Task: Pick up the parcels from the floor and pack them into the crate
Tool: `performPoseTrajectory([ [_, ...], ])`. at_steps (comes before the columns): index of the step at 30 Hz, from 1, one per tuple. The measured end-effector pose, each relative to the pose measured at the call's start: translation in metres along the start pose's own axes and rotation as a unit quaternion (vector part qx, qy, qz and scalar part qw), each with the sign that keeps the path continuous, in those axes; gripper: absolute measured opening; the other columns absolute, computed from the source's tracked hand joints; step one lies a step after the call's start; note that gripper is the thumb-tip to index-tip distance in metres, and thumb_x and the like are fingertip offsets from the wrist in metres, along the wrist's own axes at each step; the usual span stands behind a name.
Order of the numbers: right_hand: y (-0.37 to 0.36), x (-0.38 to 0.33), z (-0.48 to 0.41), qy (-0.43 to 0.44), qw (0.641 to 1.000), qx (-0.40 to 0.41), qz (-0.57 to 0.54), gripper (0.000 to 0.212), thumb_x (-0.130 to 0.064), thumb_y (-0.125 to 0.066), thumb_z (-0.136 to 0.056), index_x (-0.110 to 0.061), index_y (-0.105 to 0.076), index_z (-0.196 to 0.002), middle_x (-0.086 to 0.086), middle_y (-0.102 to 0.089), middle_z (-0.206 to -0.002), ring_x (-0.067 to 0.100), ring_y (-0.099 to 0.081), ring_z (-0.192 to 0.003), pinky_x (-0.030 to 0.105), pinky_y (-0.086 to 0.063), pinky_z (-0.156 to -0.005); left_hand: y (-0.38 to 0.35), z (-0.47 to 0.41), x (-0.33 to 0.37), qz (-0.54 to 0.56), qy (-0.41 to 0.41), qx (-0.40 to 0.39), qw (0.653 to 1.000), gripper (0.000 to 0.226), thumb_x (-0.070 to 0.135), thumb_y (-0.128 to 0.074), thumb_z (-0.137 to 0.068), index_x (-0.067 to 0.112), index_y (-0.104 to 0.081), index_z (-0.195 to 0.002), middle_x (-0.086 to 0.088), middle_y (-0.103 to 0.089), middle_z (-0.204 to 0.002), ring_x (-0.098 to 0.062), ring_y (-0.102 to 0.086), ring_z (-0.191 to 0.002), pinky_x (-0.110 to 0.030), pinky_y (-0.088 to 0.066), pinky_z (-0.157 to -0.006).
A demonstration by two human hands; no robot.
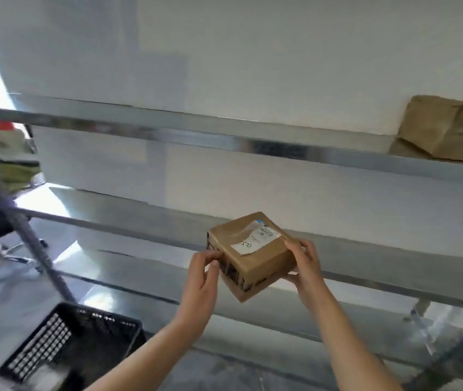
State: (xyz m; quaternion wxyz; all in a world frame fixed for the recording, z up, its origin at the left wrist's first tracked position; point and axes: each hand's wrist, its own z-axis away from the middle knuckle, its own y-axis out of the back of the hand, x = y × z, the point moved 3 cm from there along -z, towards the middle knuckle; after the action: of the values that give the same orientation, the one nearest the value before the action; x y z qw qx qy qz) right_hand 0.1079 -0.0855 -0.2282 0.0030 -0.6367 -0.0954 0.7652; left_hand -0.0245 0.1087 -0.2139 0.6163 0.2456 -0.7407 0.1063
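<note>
The label [255, 239] atop the parcel [248, 255] is too blurred to read. Left of the parcel, the crate [66, 348] runs past the bottom edge.

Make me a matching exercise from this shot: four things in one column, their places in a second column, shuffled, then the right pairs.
Things
1. small cardboard parcel
2. black crate
3. brown paper package
4. white label

Places
A. low at the left, by the person's left forearm
B. on the upper metal shelf at the far right
C. stuck on the top face of the box
D. held in the air between the left hand and the right hand

Pairs: 1-D, 2-A, 3-B, 4-C
</note>
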Motion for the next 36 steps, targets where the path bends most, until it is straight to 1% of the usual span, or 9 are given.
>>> performPoseTrajectory([
  [5,-0.138,0.027,0.009,-0.017,0.991,-0.135,0.018,0.029,-0.036,-0.070,-0.084,-0.022,-0.057,-0.106,0.014,-0.055,-0.119,0.026,-0.055,-0.099,0.054,-0.058,-0.082,0.144,-0.015,-0.039,-0.049,0.051,0.061,0.996,0.028,0.035,-0.042,-0.101,0.025,-0.038,-0.126,0.006,-0.041,-0.127,-0.003,-0.041,-0.121,-0.024,-0.034,-0.104],
  [10,-0.259,0.058,0.008,-0.023,0.972,-0.230,0.038,0.026,-0.032,-0.074,-0.075,-0.027,-0.062,-0.097,0.007,-0.055,-0.106,0.019,-0.050,-0.089,0.041,-0.056,-0.070,0.249,0.002,-0.079,0.036,0.123,0.134,0.983,0.045,0.043,-0.039,-0.099,0.016,-0.031,-0.133,0.003,-0.049,-0.125,-0.015,-0.050,-0.123,-0.036,-0.041,-0.107],
  [13,-0.317,0.073,0.007,-0.029,0.952,-0.299,0.063,0.029,-0.032,-0.073,-0.072,-0.025,-0.063,-0.099,0.003,-0.057,-0.100,0.017,-0.051,-0.090,0.038,-0.052,-0.071,0.293,0.009,-0.100,0.070,0.172,0.182,0.966,0.047,0.056,-0.043,-0.094,0.023,-0.048,-0.127,0.002,-0.059,-0.121,-0.013,-0.057,-0.117,-0.035,-0.045,-0.102],
  [15,-0.354,0.079,0.001,-0.034,0.936,-0.340,0.082,0.041,-0.037,-0.075,-0.066,-0.024,-0.063,-0.103,-0.001,-0.059,-0.099,0.016,-0.056,-0.091,0.037,-0.053,-0.072,0.317,0.008,-0.113,0.105,0.196,0.210,0.952,0.028,0.041,-0.041,-0.100,0.027,-0.061,-0.113,0.001,-0.064,-0.114,-0.016,-0.059,-0.113,-0.032,-0.049,-0.096],
  [19,-0.425,0.091,-0.023,-0.037,0.902,-0.419,0.098,0.059,-0.042,-0.075,-0.061,-0.019,-0.061,-0.113,0.000,-0.062,-0.103,0.015,-0.061,-0.093,0.032,-0.054,-0.070,0.359,-0.004,-0.137,0.141,0.228,0.273,0.924,0.026,0.028,-0.041,-0.103,0.025,-0.067,-0.106,-0.012,-0.065,-0.119,-0.027,-0.060,-0.114,-0.036,-0.054,-0.092],
  [22,-0.478,0.112,-0.048,-0.053,0.894,-0.431,0.106,0.059,-0.048,-0.074,-0.062,-0.023,-0.059,-0.114,0.005,-0.061,-0.114,0.016,-0.061,-0.097,0.030,-0.053,-0.069,0.381,-0.018,-0.158,0.154,0.245,0.328,0.899,0.023,0.029,-0.050,-0.099,0.023,-0.071,-0.106,-0.015,-0.066,-0.119,-0.030,-0.061,-0.114,-0.042,-0.054,-0.094],
  [27,-0.562,0.168,-0.070,-0.123,0.912,-0.383,0.083,0.073,-0.062,-0.063,-0.082,-0.023,-0.032,-0.134,0.005,-0.052,-0.130,0.019,-0.057,-0.116,0.040,-0.050,-0.098,0.395,-0.056,-0.189,0.162,0.242,0.408,0.865,0.035,0.026,-0.052,-0.099,0.008,-0.061,-0.128,-0.012,-0.065,-0.124,-0.025,-0.062,-0.116,-0.042,-0.052,-0.098],
  [32,-0.614,0.214,-0.063,-0.167,0.898,-0.388,0.127,0.042,-0.053,-0.044,-0.097,-0.023,-0.024,-0.119,0.004,-0.053,-0.108,0.016,-0.062,-0.093,0.031,-0.052,-0.075,0.417,-0.068,-0.225,0.153,0.261,0.476,0.826,0.041,0.030,-0.059,-0.095,0.018,-0.058,-0.133,0.001,-0.065,-0.125,-0.016,-0.061,-0.116,-0.042,-0.047,-0.104],
  [36,-0.641,0.254,-0.065,-0.175,0.858,-0.439,0.200,0.034,-0.056,-0.031,-0.100,-0.028,-0.033,-0.119,0.007,-0.057,-0.115,0.023,-0.063,-0.101,0.040,-0.055,-0.079,0.444,-0.066,-0.256,0.141,0.274,0.480,0.821,0.035,0.021,-0.058,-0.096,0.031,-0.060,-0.129,0.017,-0.064,-0.120,-0.010,-0.060,-0.117,-0.040,-0.046,-0.105],
])
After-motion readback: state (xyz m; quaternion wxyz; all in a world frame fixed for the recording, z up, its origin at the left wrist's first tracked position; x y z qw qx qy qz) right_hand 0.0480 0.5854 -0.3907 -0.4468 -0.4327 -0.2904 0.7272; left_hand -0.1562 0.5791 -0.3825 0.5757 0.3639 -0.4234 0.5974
